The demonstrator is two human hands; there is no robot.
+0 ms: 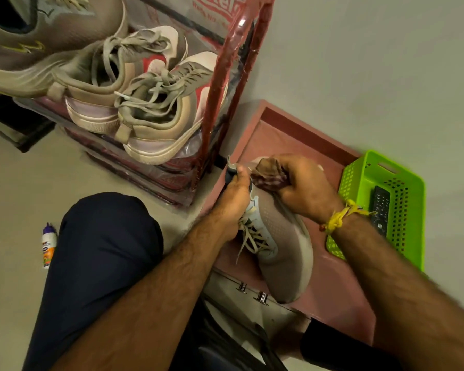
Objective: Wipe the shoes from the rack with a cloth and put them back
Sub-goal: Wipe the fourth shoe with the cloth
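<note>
The shoe (284, 253) being cleaned is 1 grey-pink sneaker held in the air above a pink low cabinet top (340, 295). Its long axis runs from the heel, up near the hands, down to the toe, which points toward the viewer and slightly right; the sole edge faces right and the laces (252, 236) face left.

The left hand (233, 199) grips the shoe at the collar and tongue, fingers curled round the opening, so the shoe hangs below and to the right of that hand. The right hand (303, 186) holds a bunched dark checked cloth (271, 178) and presses it against the heel end of the upper; the shoe lies under and in front of this hand. A yellow thread band (340, 218) circles the right wrist.

On the shoe rack (233, 76), which has a red frame and a clear plastic cover, 3 more sneakers show: 2 beige lace-up sneakers (134, 103) side by side with heels toward the viewer, and 1 larger grey sneaker (38, 44) at the upper left, cut off by the frame edge.

1 green perforated basket (407, 188) stands on the cabinet top just right of the right wrist, with 1 black remote control (381, 210) in it. 1 small white bottle (48, 245) lies on the floor left of the person's dark-trousered knee (102, 250).
</note>
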